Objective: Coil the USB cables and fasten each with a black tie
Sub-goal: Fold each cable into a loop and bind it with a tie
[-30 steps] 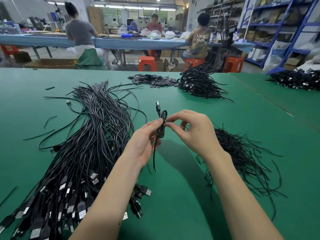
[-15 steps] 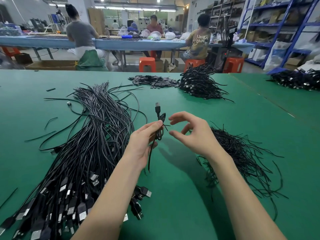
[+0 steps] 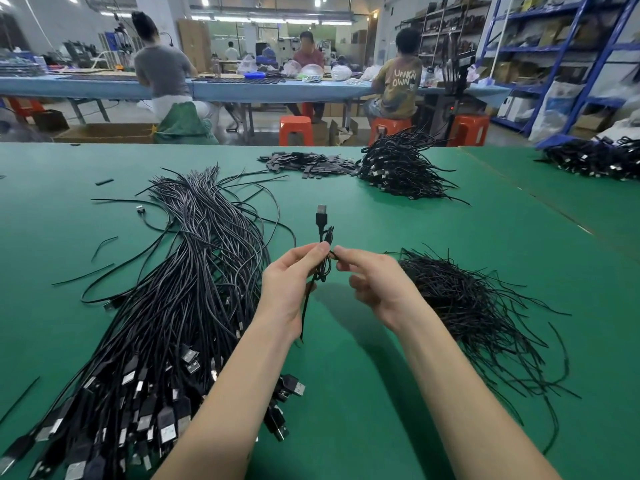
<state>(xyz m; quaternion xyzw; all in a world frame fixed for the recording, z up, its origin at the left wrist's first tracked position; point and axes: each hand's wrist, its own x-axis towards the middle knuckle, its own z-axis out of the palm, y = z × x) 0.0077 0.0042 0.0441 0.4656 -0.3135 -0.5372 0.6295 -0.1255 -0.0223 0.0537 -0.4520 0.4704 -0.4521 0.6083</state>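
My left hand [image 3: 289,284] grips a coiled black USB cable [image 3: 325,252] above the green table, its plug [image 3: 321,213] pointing up and a loose tail hanging down past the wrist. My right hand [image 3: 375,284] pinches a thin black tie [image 3: 333,254] at the coil's middle with thumb and forefinger. A large bundle of uncoiled USB cables [image 3: 173,306] lies to the left. A heap of loose black ties [image 3: 471,310] lies just right of my right hand.
A pile of coiled, tied cables [image 3: 398,168] sits at the far middle of the table [image 3: 346,393], with a flat heap of small black parts [image 3: 308,164] beside it. Another cable pile [image 3: 595,161] lies far right. People sit at a blue bench behind.
My right hand, open and apart from the coil half a second ago, has closed back onto the tie at the coil. The left hand holds the coil slightly higher.
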